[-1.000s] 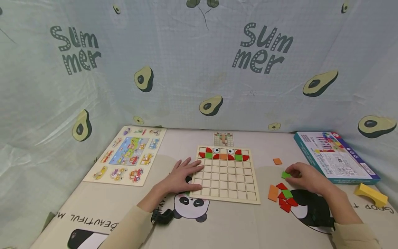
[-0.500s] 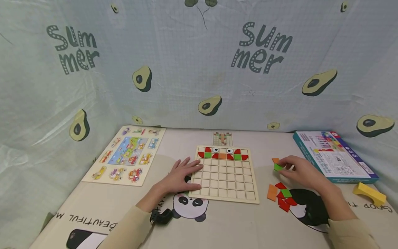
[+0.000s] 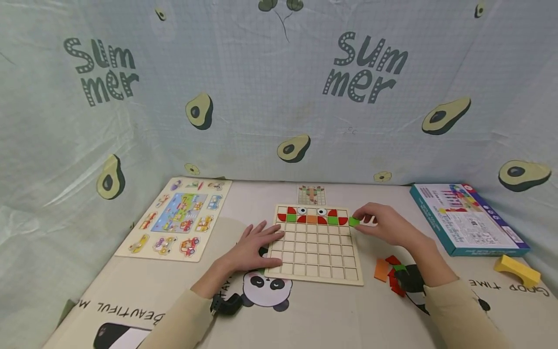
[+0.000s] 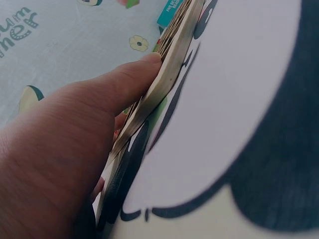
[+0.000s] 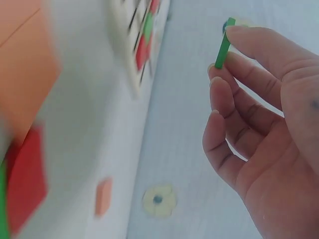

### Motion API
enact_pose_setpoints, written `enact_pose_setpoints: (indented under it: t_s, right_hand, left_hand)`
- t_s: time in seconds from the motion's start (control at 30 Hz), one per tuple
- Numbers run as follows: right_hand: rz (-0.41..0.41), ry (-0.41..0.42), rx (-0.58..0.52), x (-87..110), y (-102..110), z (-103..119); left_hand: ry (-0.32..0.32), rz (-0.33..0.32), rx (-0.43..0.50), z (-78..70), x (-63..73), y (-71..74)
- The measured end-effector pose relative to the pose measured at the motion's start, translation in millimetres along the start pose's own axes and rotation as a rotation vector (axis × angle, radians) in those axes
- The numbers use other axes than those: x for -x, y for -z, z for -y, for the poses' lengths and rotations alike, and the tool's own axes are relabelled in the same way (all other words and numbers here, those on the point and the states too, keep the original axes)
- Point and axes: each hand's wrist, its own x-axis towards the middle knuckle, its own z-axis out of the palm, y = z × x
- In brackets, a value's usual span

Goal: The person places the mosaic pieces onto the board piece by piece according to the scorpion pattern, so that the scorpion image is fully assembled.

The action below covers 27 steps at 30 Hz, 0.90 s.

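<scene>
My right hand (image 3: 385, 224) pinches a green square tile (image 5: 226, 44) between thumb and fingertips, at the upper right edge of the wooden grid board (image 3: 319, 257). The board's upper rows hold red curved pieces, green squares, an orange square and two eye tiles (image 3: 321, 212). Fingers spread, my left hand (image 3: 253, 248) rests on the board's left edge. In the left wrist view, its thumb (image 4: 134, 79) lies along the board's rim. Beside my right forearm lies a small pile of red tiles (image 3: 391, 261) and an orange tile (image 3: 381, 270), part of the pile hidden by the arm.
A small pattern card (image 3: 311, 195) lies behind the board. At left is a vehicle picture puzzle (image 3: 174, 218). A flat box (image 3: 475, 220) and a yellow arch block (image 3: 518, 271) are at right. One orange tile (image 5: 103, 196) lies apart on the table. A patterned cloth wall stands behind.
My right hand has carried the green tile from above the pile, past the lone orange tile, leftward to the board's upper right edge. My left hand stays on the board.
</scene>
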Motion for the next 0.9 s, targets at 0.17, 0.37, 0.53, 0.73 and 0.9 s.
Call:
enact_pose_setpoints:
  t_s: [0.17, 0.37, 0.53, 0.73, 0.9]
  right_hand:
    - [0.034, 0.040, -0.031, -19.8, -8.3, 16.7]
    - [0.059, 0.085, -0.072, -39.7, -19.9, 29.2]
    - [0.087, 0.122, -0.081, -53.1, -30.8, 38.3]
    - [0.122, 0.147, -0.055, -68.7, -44.0, 46.7]
    - [0.155, 0.135, -0.046, -80.0, -54.4, 47.3]
  left_hand:
    - [0.001, 0.000, -0.011, -0.2, -0.5, 0.0]
    - [0.001, -0.001, -0.006, -0.8, 0.1, 0.7]
    - [-0.006, -0.003, -0.003, -0.3, 0.2, 0.3]
    - [0.009, 0.004, -0.005, 1.6, -0.1, -1.0]
    - [0.014, 0.007, -0.012, 2.5, -1.0, -1.6]
